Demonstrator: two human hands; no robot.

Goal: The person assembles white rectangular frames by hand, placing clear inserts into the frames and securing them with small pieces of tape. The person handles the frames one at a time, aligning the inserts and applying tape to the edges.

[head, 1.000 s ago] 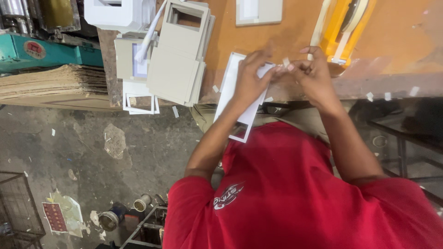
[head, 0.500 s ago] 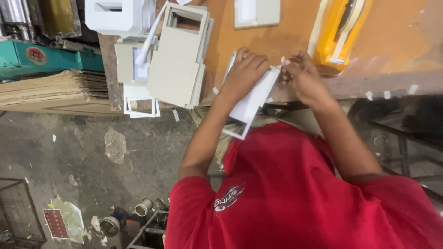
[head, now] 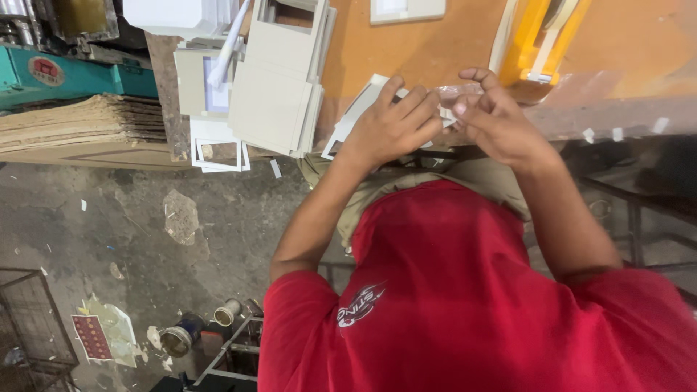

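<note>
Fingers (head: 414,101) flat on stiff white card frame (head: 356,116)

White card (head: 357,109), orange table (head: 414,51), red shirt (head: 465,290)

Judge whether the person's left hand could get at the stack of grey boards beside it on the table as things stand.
Probably yes. The left hand rests on a white card frame, and the stack of grey boards lies just beside it on the orange table, with nothing between them. It would first have to let go of the frame.
</note>
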